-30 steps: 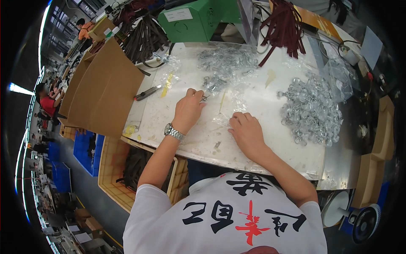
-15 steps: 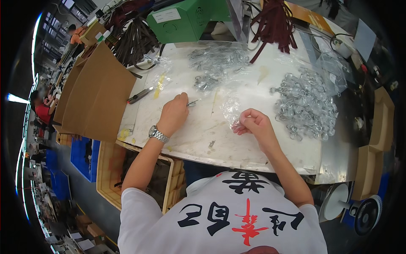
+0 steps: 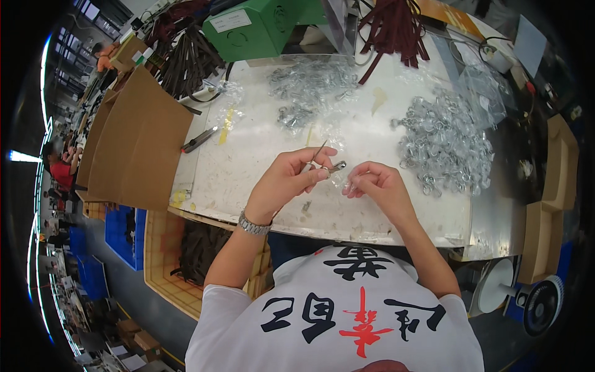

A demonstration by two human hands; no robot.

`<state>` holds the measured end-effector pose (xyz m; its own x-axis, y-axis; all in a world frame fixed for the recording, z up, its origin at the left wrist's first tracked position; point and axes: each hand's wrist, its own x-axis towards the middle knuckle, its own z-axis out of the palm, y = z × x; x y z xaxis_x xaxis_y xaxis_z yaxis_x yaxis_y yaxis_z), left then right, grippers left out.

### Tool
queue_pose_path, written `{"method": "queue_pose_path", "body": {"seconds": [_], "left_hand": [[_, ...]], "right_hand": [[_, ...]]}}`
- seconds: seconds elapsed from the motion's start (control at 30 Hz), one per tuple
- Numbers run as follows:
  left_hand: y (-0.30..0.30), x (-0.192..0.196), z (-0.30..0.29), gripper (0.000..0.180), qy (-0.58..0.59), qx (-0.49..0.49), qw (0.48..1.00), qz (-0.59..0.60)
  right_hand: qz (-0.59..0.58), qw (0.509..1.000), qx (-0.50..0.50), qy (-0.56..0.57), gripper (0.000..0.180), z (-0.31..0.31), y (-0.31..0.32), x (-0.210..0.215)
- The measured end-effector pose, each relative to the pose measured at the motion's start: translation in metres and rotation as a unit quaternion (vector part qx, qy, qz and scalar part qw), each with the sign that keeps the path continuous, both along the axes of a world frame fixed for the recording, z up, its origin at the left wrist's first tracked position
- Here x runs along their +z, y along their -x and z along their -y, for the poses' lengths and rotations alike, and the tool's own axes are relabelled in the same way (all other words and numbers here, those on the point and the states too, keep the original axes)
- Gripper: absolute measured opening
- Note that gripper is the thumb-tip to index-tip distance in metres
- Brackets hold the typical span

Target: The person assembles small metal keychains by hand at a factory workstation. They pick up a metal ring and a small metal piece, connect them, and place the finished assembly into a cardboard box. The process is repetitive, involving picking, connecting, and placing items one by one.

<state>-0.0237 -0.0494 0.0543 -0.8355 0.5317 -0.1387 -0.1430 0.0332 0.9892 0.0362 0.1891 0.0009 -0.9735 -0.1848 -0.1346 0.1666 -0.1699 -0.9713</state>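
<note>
Over at the left, the left hand (image 3: 286, 180) is raised just above the white worktable (image 3: 248, 167), fingers pressed together in a pinch on a small metal clasp (image 3: 331, 167), with a thin grey strip sticking up and away from the same grip. The clasp's long axis lies roughly sideways, its free end pointing right. Just beside it, a narrow gap off, the right hand (image 3: 378, 186) has its fingertips drawn together on a small clear bag (image 3: 351, 184). So the clasp lies left of the bag, nearly touching it. Further right sits the heap of bagged metal clasps (image 3: 443, 142).
</note>
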Motion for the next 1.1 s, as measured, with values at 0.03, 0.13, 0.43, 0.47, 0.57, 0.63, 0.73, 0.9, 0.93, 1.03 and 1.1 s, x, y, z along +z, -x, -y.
{"method": "queue_pose_path", "body": {"seconds": [0.03,0.13,0.43,0.47,0.57,0.63,0.73,0.9,0.93,1.03,1.1], "left_hand": [[0.0,-0.003,-0.004,0.014,0.024,-0.003,0.999,-0.037],[0.005,-0.014,-0.008,0.017,0.122,-0.017,0.99,-0.074],[-0.031,-0.036,-0.036,0.016,-0.013,0.169,0.985,0.034],[-0.035,-0.038,-0.04,0.016,-0.045,0.198,0.978,0.048],[-0.044,-0.048,-0.05,0.016,-0.083,0.219,0.971,0.046],[-0.049,-0.048,-0.057,0.015,-0.079,0.212,0.973,0.044],[-0.057,-0.048,-0.062,0.015,-0.061,0.204,0.977,0.026],[-0.057,-0.045,-0.064,0.016,-0.057,0.21,0.976,0.024],[-0.057,-0.045,-0.063,0.016,-0.07,0.206,0.976,0.031],[-0.056,-0.045,-0.058,0.014,-0.064,0.211,0.975,0.026],[-0.054,-0.045,-0.054,0.013,-0.056,0.219,0.974,0.018]], "right_hand": [[0.003,1.0,0.015,-0.008,0.015,-0.001,-0.002,0.0],[0.003,0.999,0.031,-0.045,0.014,-0.006,-0.006,-0.001],[0.033,0.988,-0.11,0.1,0.027,0.001,-0.011,-0.009],[0.03,0.987,-0.104,0.117,0.03,0.01,-0.016,-0.013],[0.054,0.975,-0.127,0.174,0.038,0.031,-0.029,-0.015],[0.07,0.96,-0.163,0.218,0.037,0.035,-0.03,-0.014],[0.037,0.973,-0.132,0.187,0.036,0.033,-0.027,-0.014],[0.052,0.973,-0.136,0.182,0.035,0.034,-0.028,-0.014],[0.059,0.969,-0.14,0.193,0.034,0.031,-0.027,-0.017],[0.069,0.965,-0.149,0.205,0.034,0.029,-0.026,-0.014],[0.071,0.962,-0.161,0.208,0.034,0.027,-0.024,-0.014]]}}
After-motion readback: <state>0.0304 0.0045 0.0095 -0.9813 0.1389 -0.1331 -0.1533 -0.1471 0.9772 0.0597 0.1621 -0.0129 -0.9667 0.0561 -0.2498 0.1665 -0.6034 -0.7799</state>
